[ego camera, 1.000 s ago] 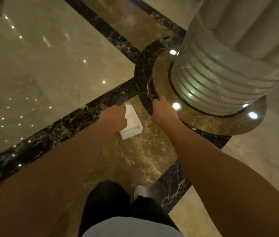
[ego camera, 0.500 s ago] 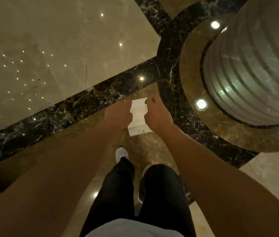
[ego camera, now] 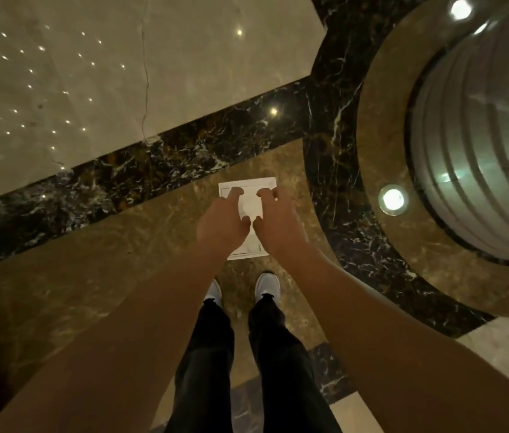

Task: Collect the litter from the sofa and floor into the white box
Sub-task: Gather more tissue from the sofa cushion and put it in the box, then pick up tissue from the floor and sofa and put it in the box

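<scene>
Two hands, the left hand (ego camera: 222, 225) and right hand (ego camera: 278, 226), hang side by side with fingers loosely spread, gripping nothing, over the white box (ego camera: 248, 189), which lies on the marble floor (ego camera: 122, 239) at 12 o'clock from the shoes (ego camera: 267, 284), presumably positioned to receive litter.

The scene is dim and warm-toned, with soft grain and slight softness throughout. The polished marble floor (ego camera: 59, 245) mirrors ceiling lamps as scattered pinpoint glints in the upper left of the frame. A round floor light (ego camera: 393, 200) right of centre blooms into glare, as does another at the top right. The forearms in the lower corners are dark, swollen and stretched by wide-angle distortion. The white box (ego camera: 248, 187) at centre is the brightest surface, nearly washed out.
</scene>
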Demonstrator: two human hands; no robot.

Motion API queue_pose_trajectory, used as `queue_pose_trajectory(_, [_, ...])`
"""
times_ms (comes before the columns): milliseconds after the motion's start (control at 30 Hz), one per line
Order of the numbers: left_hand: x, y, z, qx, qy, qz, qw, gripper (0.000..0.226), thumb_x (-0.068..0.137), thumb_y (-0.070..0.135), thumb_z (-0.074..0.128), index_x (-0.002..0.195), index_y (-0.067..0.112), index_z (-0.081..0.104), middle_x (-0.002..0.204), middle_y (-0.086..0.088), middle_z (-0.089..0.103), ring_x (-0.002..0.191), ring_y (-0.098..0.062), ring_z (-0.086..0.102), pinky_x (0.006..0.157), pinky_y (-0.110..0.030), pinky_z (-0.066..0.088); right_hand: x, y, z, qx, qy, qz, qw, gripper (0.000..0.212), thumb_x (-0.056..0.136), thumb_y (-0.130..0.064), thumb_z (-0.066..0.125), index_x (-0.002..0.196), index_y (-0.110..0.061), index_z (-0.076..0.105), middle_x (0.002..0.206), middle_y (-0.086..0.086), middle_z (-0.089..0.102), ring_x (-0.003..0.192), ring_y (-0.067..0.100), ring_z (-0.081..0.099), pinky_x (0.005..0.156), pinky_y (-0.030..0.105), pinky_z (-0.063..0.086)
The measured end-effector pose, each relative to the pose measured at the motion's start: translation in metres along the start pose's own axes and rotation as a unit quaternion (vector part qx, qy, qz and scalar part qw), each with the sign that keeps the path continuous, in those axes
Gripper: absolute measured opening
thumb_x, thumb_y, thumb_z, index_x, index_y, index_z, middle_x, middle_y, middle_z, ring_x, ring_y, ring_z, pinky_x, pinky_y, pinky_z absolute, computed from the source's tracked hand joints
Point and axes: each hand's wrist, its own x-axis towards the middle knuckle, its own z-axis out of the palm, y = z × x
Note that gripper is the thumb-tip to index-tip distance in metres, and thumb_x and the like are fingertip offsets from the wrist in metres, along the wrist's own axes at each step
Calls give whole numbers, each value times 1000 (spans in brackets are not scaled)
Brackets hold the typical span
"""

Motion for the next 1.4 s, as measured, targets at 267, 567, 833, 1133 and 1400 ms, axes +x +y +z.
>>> queue_pose_trajectory(267, [11, -17, -1, 11, -17, -67, 998, 67, 82, 20, 56, 143, 20, 29, 121, -14, 58, 100, -33, 59, 75, -38, 49, 6, 22, -3, -13, -82, 56, 995, 77, 88, -13, 60, 149, -17, 14, 154, 14, 22, 131, 33, 39, 98, 46, 48])
queue_pose_trajectory(567, [-26, -3, -99, 99, 11, -29, 995, 28, 80, 18, 57, 107, 12, 52, 97, -13, 62, 84, -33, 61, 65, -36, 47, -15, -42, -82, -19, -13, 57, 998, 61, 85, -11, 60, 139, -15, 32, 140, 14, 42, 119, 33, 51, 91, 42, 50])
queue_pose_trajectory(833, [-111, 20, -227, 90, 65, -16, 994, 25, 82, 28, 55, 104, 18, 49, 103, -8, 56, 89, -29, 55, 72, -41, 50, -54, -145, -163, -75, 9, -50, 996, 57, 85, -10, 58, 136, -11, 32, 131, 17, 44, 116, 37, 48, 86, 44, 49])
queue_pose_trajectory(1133, [-245, -2, -309, 71, 235, -168, 955, 37, 83, 22, 59, 118, 17, 49, 110, -8, 55, 99, -31, 56, 75, -39, 47, -118, -273, -197, -139, 26, -312, 939, 46, 88, -22, 53, 131, -11, 40, 124, 15, 47, 110, 34, 48, 76, 40, 45])
queue_pose_trajectory(1400, [-394, -54, -295, 19, 357, -291, 887, 28, 85, 23, 57, 112, 19, 49, 109, -6, 56, 98, -28, 55, 73, -39, 48, -206, -351, -160, -189, -3, -484, 855, 46, 89, -35, 54, 128, -13, 41, 123, 12, 48, 108, 32, 47, 71, 37, 40])
